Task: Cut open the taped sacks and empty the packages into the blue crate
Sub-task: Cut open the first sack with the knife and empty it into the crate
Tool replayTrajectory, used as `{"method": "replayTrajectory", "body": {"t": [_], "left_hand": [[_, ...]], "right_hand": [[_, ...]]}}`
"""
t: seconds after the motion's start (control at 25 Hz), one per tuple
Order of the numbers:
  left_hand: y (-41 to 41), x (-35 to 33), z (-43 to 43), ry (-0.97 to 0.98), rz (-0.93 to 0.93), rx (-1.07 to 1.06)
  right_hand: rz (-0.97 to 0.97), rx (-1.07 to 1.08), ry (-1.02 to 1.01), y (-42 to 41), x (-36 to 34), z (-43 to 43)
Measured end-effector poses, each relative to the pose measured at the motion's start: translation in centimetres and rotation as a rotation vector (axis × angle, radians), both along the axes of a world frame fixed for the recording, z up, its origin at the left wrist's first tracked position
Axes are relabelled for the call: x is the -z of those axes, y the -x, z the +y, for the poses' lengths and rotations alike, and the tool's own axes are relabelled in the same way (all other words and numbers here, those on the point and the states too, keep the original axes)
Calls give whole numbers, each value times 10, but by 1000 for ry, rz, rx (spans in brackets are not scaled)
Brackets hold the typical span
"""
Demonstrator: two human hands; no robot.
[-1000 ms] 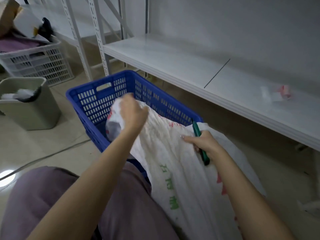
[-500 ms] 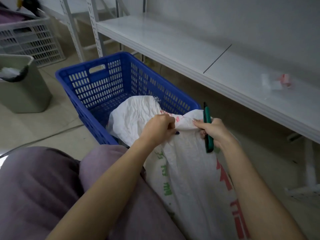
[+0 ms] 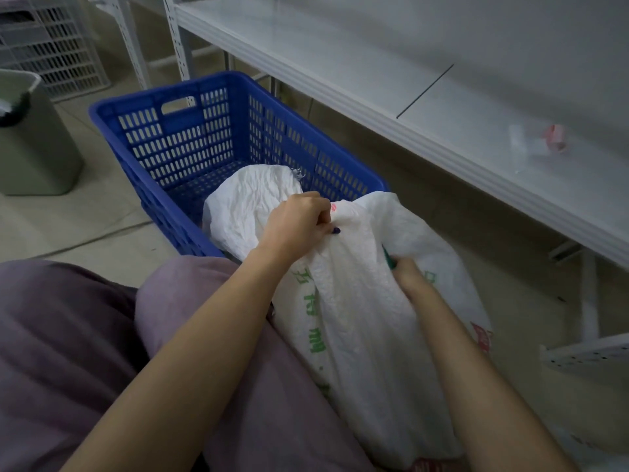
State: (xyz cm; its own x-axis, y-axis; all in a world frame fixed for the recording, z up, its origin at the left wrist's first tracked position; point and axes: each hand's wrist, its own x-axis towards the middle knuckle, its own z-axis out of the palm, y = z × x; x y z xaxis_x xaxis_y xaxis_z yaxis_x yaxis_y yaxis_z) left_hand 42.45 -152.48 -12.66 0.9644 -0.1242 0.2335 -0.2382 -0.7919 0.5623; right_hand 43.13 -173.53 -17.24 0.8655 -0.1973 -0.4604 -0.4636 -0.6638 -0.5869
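Note:
A white woven sack (image 3: 360,321) with green and red print lies across my lap, its top end drooping into the blue slatted crate (image 3: 143,131) in front of me. My left hand (image 3: 296,226) is closed on a bunch of sack fabric near the crate's near rim. My right hand (image 3: 406,272) is pushed into a fold of the sack and mostly hidden by it; only a tip of the green cutter (image 3: 388,258) it holds shows. No packages are visible in the crate.
A white metal shelf (image 3: 357,63) runs along the right, with a small pink and white scrap (image 3: 553,137) on it. A grey-green bin (image 3: 30,141) and a white lattice basket (image 3: 54,46) stand on the floor at the left. My knees in purple trousers fill the lower left.
My left hand came down from the sack's raised end to grip it near the crate rim. My right hand with the cutter sank into the sack's folds. The view tilted down.

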Motion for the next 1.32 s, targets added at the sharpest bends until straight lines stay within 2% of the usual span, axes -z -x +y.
{"method": "replayTrajectory", "body": {"t": [0.12,0.24,0.32,0.48,0.64,0.8,0.96,1.2,1.32], "left_hand": [[1,0,1,-9,-7,10],[1,1,0,-27,12,-13],[-1,1,-2,-41,45,-25],[-4,-3,-7,-67,85,-27],[-3,-2,-9,-88,66,-15],[-9,1,-4,-61,82,1],[-10,-1,-4,-13,69,26],[-8,-2,-2,23,32,41],[-4,-3,-4,41,-64,53]], "right_hand": [[35,136,-148,12,15,21],[-26,168,-174,11,23,27],[-117,243,-291,2,16,33],[-75,295,-527,-14,14,48],[-86,288,-397,-5,29,67],[-83,463,-361,-18,13,54],[-183,416,-206,-28,-13,29],[-441,480,-270,-45,-63,-11],[-621,488,-456,-41,-99,-7]]}}
